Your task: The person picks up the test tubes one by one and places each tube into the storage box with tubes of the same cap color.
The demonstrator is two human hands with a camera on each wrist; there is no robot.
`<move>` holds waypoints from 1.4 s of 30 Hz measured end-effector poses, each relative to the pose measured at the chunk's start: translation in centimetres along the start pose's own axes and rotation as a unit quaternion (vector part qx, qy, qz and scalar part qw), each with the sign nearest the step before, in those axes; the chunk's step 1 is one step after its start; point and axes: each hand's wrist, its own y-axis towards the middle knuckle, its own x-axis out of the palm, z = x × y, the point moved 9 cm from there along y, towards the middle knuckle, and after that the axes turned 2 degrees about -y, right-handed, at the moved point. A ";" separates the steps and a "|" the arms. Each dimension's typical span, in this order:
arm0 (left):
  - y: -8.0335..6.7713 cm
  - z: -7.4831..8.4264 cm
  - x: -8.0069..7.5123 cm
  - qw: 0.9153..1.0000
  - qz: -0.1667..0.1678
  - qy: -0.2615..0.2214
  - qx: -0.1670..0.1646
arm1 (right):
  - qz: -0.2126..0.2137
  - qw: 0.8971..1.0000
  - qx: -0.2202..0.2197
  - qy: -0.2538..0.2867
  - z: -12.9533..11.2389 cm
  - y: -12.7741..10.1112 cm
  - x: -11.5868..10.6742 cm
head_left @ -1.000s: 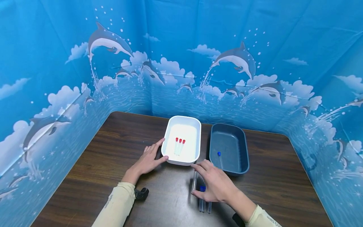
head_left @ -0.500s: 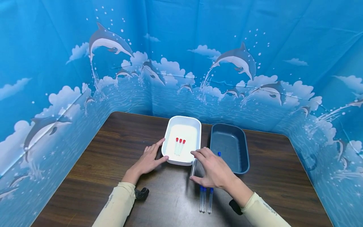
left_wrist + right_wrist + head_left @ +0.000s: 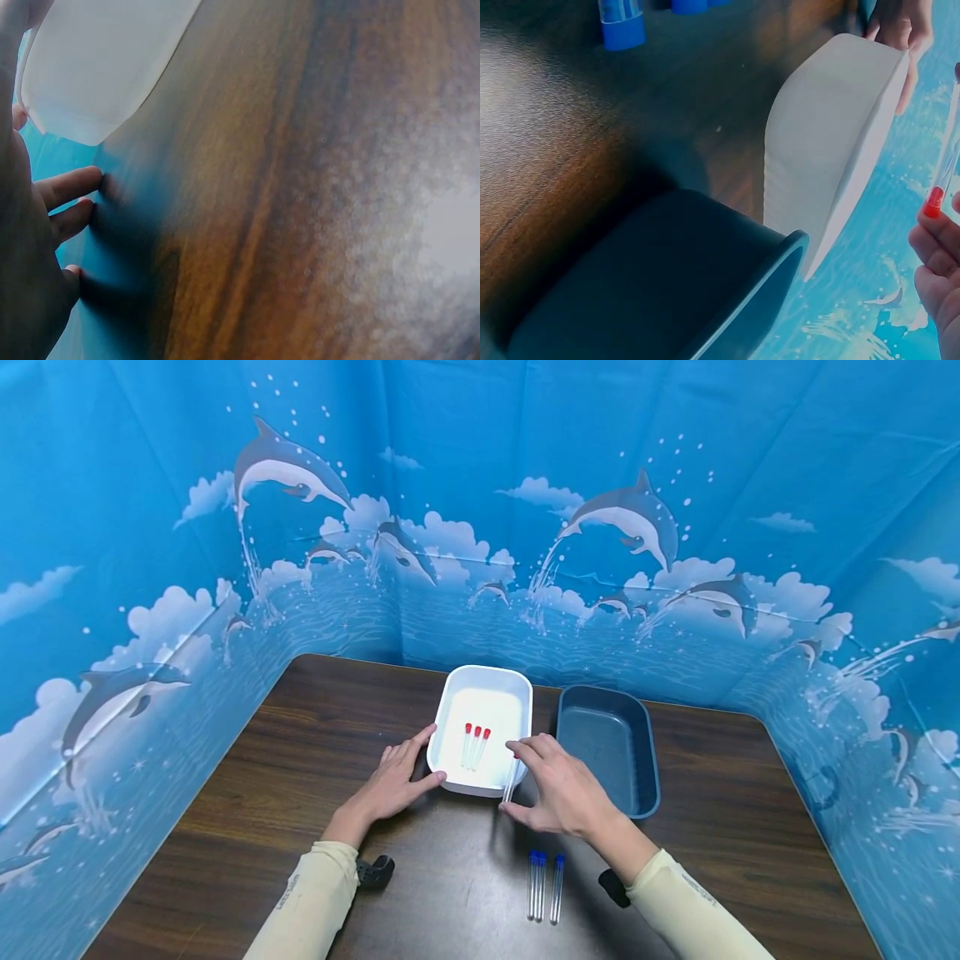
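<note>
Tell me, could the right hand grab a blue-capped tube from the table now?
Probably not yet: the right hand is holding a red-capped tube. Otherwise the way looks free; nothing covers the three blue-capped tubes on the table.

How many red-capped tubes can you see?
4: three tubes in the white tray, one tube in the right hand. That hand hides part of the dark tray, where more could lie.

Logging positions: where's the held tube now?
In the head view, the held tube is in the right hand, at the near right corner of the white tray.
</note>
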 end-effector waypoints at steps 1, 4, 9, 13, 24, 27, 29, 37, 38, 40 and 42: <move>0.0 0.0 0.0 1.000 -0.001 0.000 -0.001 | 0.000 1.000 0.003 -0.001 0.1 0.1 0.1; 0.0 0.0 0.0 1.000 0.000 0.001 -0.001 | 0.005 1.000 0.007 0.000 0.2 0.5 0.2; -0.1 0.0 0.0 1.000 0.002 0.001 0.000 | 0.009 1.000 0.004 0.008 0.3 1.1 0.3; -0.2 0.0 0.0 1.000 0.002 0.001 -0.001 | 0.009 1.000 0.006 0.010 0.4 1.7 0.4; -0.3 0.0 0.1 1.000 0.000 0.007 -0.006 | -0.005 0.999 0.034 0.010 1.0 3.3 1.5; -0.3 0.0 0.1 1.000 0.000 0.007 -0.007 | -0.006 0.999 0.042 0.008 1.3 3.7 1.7; -0.4 0.0 0.0 1.000 0.001 0.006 -0.007 | -0.005 0.999 0.046 0.009 1.4 4.0 1.8; -0.3 0.1 0.0 1.000 -0.001 0.004 -0.006 | -0.012 0.998 0.060 0.011 2.0 4.6 2.6; -0.3 0.1 0.0 1.000 -0.001 0.004 -0.006 | -0.012 0.998 0.063 0.012 2.1 4.6 2.7; -0.3 0.1 0.0 1.000 0.000 0.004 -0.005 | -0.010 0.997 0.073 0.016 2.3 4.7 2.9; -0.3 0.1 0.0 1.000 0.000 0.003 -0.005 | -0.007 0.996 0.085 0.021 2.6 4.9 3.0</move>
